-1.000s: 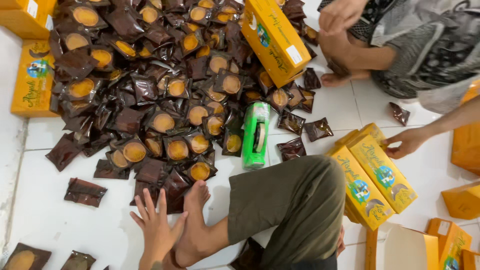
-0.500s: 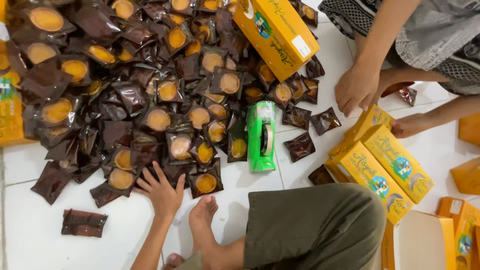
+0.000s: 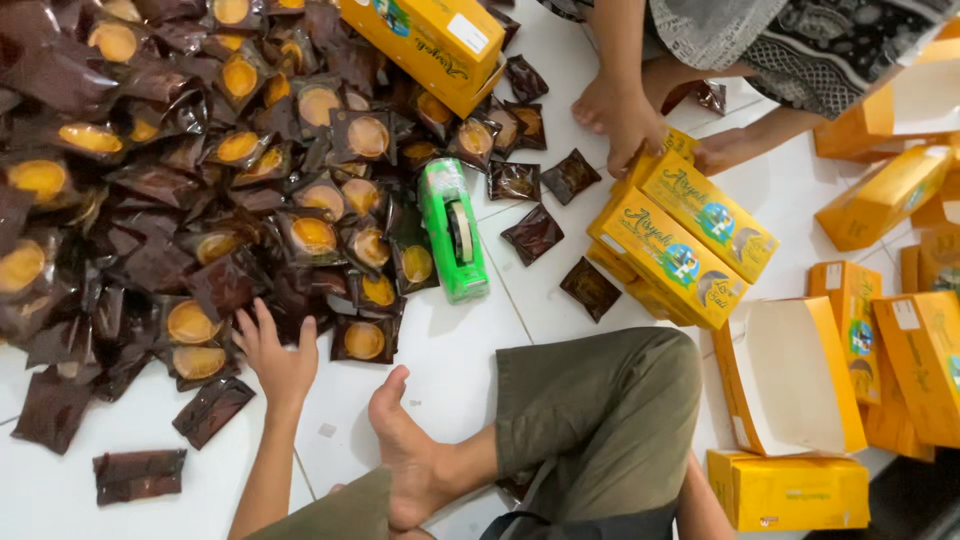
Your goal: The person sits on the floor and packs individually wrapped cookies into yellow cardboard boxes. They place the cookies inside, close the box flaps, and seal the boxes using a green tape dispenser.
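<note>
My left hand (image 3: pixel 276 358) lies with fingers spread at the near edge of a big heap of dark brown wrapped pastries (image 3: pixel 200 170) on the white tiled floor. Its fingertips touch the nearest packets and it grips nothing. My bare foot (image 3: pixel 405 455) and bent leg in olive trousers (image 3: pixel 590 410) sit just right of it. My right hand is out of view; only a bit of forearm (image 3: pixel 705 505) shows at the bottom edge. A green tape dispenser (image 3: pixel 452 232) lies beside the heap.
Another person's hands (image 3: pixel 628 118) rest on stacked yellow boxes (image 3: pixel 680 240) to the right. An open yellow box (image 3: pixel 790 375) and more yellow boxes (image 3: pixel 790 492) lie at the right. A long yellow box (image 3: pixel 425 40) sits on the heap. Loose packets (image 3: pixel 138 472) lie nearby.
My left hand has reached forward from beside my foot to the edge of the heap. The other person's hand has come down onto the stacked yellow boxes.
</note>
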